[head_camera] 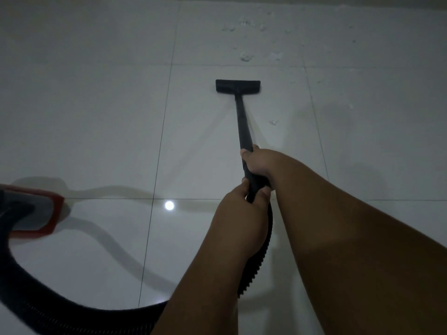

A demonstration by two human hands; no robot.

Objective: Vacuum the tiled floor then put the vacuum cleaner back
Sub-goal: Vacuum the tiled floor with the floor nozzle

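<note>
Glossy smooth tiled floor [96, 105], matt black plastic wand [242, 122], ribbed hose [262, 257], shiny red vacuum body [48, 213].

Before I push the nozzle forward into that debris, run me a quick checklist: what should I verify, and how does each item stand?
1. Right hand gripping the wand: ok.
2. Left hand gripping the wand's lower end at the hose: ok.
3. Floor nozzle flat on the tile: ok.
4. White debris ahead of the nozzle, not yet picked up: not ok.
5. Hose slack back to the red vacuum body: ok.
6. Suction running: cannot tell.
</note>
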